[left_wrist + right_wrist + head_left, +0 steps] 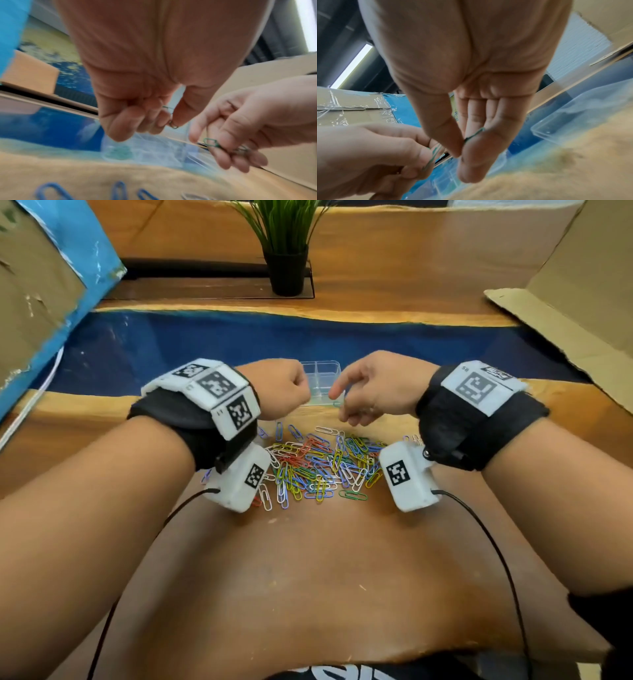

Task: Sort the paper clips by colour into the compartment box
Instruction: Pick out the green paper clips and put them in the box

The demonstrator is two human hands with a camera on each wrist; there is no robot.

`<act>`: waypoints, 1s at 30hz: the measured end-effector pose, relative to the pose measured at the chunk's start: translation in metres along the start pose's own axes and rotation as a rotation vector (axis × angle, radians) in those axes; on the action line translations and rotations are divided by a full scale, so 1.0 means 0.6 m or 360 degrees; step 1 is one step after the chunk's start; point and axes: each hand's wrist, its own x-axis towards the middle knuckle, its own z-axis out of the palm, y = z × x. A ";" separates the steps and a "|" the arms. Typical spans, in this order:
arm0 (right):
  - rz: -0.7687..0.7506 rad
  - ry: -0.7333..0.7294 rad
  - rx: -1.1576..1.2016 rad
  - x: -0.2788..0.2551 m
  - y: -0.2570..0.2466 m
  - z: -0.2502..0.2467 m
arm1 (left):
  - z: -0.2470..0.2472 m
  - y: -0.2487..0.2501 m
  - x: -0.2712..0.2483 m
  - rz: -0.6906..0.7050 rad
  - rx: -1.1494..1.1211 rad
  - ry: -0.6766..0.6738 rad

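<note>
Head view: the left hand (277,392) and right hand (373,388) are raised at the clear compartment box (322,374); the paper clip pile (318,467) lies just before it.

Left wrist view: fingers curled, pinching a green clip (173,125).

Right wrist view: thumb and fingers pinch green clips (473,134).

Counted in view:

- Hands: two, left hand (279,390) and right hand (375,386).
- Clear plastic compartment box (320,371): one.
- Loose pile of coloured wire paper clips (318,465): one; clips too many and too tangled to count.
- Green wire paper clips pinched in fingers: at least one per hand (173,125) (211,142).
- Potted green plant in black pot (286,268): one.
</note>
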 end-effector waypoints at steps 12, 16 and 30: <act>-0.0001 0.0393 -0.0129 0.077 -0.085 0.034 | -0.022 -0.048 0.031 -0.0315 0.0077 0.0249; -0.0001 0.0432 -0.0257 0.084 -0.098 0.035 | -0.019 -0.042 0.042 -0.0308 0.0116 0.0220; -0.0038 0.0447 -0.0033 0.087 -0.073 0.033 | -0.025 -0.037 0.033 -0.0197 -0.0117 0.0402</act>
